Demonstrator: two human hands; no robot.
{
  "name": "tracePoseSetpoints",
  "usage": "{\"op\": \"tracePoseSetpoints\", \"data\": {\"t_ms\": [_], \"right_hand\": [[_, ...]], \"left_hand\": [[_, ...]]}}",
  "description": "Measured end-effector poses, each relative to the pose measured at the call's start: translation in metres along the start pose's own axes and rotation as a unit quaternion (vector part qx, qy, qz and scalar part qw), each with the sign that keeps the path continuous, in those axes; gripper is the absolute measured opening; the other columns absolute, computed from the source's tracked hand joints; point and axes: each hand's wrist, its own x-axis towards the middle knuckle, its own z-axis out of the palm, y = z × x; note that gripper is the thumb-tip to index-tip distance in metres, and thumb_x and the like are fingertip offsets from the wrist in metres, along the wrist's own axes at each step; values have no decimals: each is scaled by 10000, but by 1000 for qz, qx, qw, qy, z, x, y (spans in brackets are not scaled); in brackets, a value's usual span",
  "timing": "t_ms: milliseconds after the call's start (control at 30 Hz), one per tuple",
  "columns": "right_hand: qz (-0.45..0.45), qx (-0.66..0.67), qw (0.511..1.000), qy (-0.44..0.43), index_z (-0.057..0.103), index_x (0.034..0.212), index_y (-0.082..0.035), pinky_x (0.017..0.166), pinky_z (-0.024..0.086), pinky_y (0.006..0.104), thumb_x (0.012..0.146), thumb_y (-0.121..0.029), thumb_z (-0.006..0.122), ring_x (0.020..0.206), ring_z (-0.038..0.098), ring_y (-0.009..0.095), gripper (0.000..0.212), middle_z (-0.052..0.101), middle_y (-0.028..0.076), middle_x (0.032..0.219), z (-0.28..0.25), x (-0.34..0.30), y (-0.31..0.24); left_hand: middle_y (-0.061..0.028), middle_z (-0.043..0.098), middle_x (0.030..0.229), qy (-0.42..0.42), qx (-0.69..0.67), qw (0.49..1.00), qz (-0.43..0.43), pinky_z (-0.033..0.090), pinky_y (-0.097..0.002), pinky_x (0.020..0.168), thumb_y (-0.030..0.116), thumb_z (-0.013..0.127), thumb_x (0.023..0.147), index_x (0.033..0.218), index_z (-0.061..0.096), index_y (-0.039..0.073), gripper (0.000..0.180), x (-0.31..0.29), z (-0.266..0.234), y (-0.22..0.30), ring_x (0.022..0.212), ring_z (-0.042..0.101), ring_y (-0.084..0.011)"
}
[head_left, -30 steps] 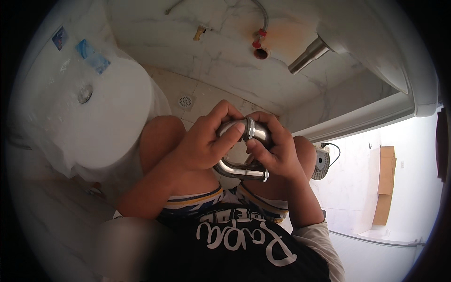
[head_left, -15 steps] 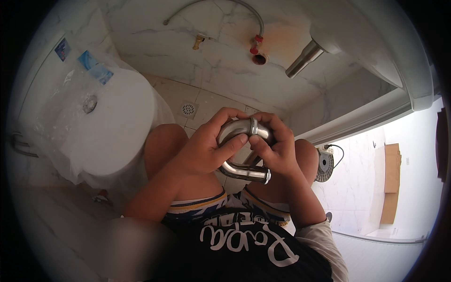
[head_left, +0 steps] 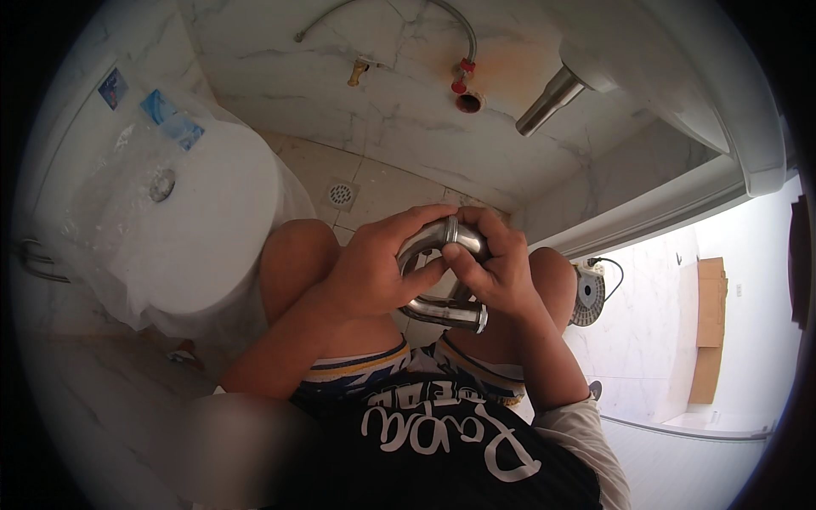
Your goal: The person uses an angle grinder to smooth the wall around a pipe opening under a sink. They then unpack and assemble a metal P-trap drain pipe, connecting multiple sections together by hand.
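Between my knees I hold a shiny metal drain trap pipe (head_left: 446, 313), bent in a curve with a ringed slip nut (head_left: 451, 231) at its top joint. My left hand (head_left: 367, 262) is wrapped round the left bend, its thumb inside the curve. On the other side of the joint, my right hand (head_left: 497, 265) grips the pipe with the thumb pressed close to the nut. The pipe's lower arm points right and ends in a flanged collar (head_left: 482, 318). Part of the bend is hidden behind my fingers.
A plastic-wrapped white toilet (head_left: 212, 221) stands at left. On the tiled wall are a brass valve (head_left: 358, 73), a red-handled valve (head_left: 461, 78) with a hose, and a drain hole (head_left: 468, 102). A metal tailpiece (head_left: 551, 102) hangs below the basin (head_left: 680, 76). A floor drain (head_left: 341, 195) lies ahead.
The pipe's top joint has shifted slightly left and down. My left thumb has slid away from the nut, further inside the curve. Both hands still hold the pipe.
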Motion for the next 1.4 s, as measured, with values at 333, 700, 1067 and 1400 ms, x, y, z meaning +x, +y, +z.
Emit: {"op": "tracePoseSetpoints", "data": {"t_ms": [333, 700, 1067, 1400], "right_hand": [[65, 68, 995, -13, 621, 1133, 29, 663, 517, 278, 877, -248, 724, 728, 639, 132, 392, 678, 95, 806, -3, -4, -4], [85, 314, 942, -84, 510, 1326, -1, 665, 505, 255, 943, -306, 706, 731, 628, 109, 527, 674, 59, 936, -14, -9, -1], [-70, -80, 991, -77, 554, 1319, -121, 691, 558, 363, 838, -203, 790, 781, 704, 278, 542, 683, 108, 873, -27, 0, -9], [-149, -165, 969, -111, 613, 1256, -106, 689, 588, 353, 770, -180, 815, 836, 700, 275, 531, 619, 96, 1153, -27, -1, -25]], "left_hand": [[-142, 680, 1050, 12, 125, 992, 8, 566, -341, 776, 126, 790, 799, 1329, 560, 71, 580, -5, 6, 3, 924, 707, -272], [-25, 624, 906, 3, -165, 979, -124, 504, -219, 611, 254, 680, 961, 1362, 516, 34, 486, 4, -9, 10, 683, 586, -69], [-6, 522, 728, -61, -342, 892, -288, 513, -226, 489, 299, 479, 1054, 1309, 533, 18, 382, 6, -22, 14, 540, 513, -40], [-18, 547, 729, -114, -405, 785, -455, 492, -232, 440, 322, 497, 1044, 1193, 548, 66, 300, 11, -13, 13, 514, 532, -58]]}}
